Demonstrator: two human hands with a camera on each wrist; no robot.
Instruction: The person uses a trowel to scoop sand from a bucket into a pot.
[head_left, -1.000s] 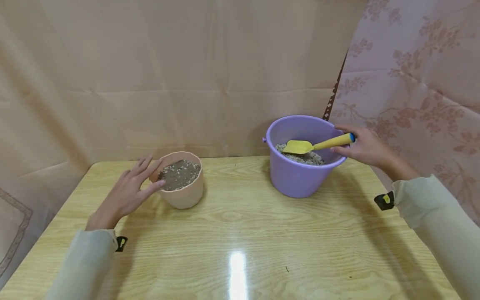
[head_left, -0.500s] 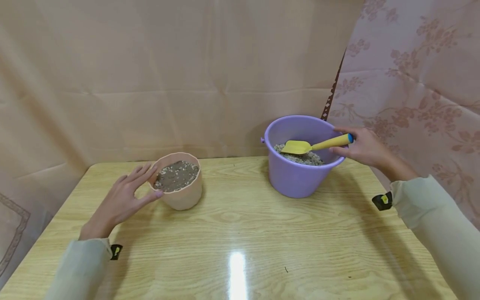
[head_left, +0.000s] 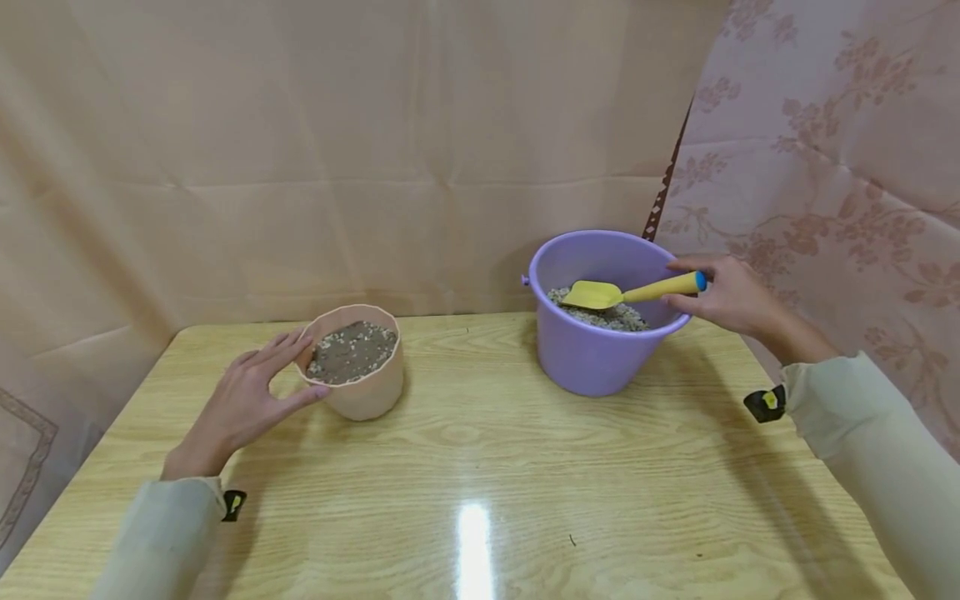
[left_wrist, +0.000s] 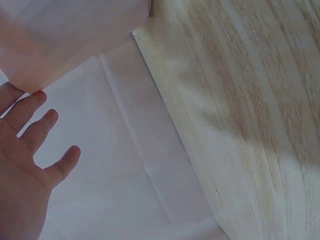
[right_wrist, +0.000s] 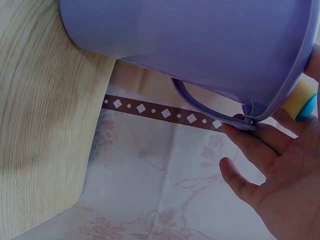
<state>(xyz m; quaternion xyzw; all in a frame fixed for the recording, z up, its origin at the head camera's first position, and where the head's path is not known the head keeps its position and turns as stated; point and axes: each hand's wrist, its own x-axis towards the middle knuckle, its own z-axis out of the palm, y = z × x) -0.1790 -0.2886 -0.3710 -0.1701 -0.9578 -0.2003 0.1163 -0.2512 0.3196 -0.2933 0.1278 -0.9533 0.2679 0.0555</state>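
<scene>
A peach plant pot [head_left: 371, 396] filled with grey-brown soil and pale grit stands on the table's left. My left hand [head_left: 243, 400] is at its left side, fingers spread, fingertips at the rim and thumb by the front wall. In the left wrist view the fingers [left_wrist: 31, 107] look fairly straight against the pot. On the right stands a purple bucket [head_left: 592, 358] with gritty soil inside. A yellow trowel [head_left: 663, 287] lies over the soil, its blue-ended handle reaching the rim. My right hand [head_left: 731, 296] touches the rim there, thumb and fingers spread around the handle end.
The wood-grain table [head_left: 465, 450] has a bright light reflection near its front. A beige cloth [head_left: 375, 167] hangs behind it, and a floral cloth [head_left: 840, 192] hangs at the right. The bucket's bail handle [right_wrist: 205, 107] hangs down by my right fingers.
My left hand has shifted slightly left and down, its fingers lowering to the pot's rim. The trowel's handle end has dipped a little. The right hand stays nearly still.
</scene>
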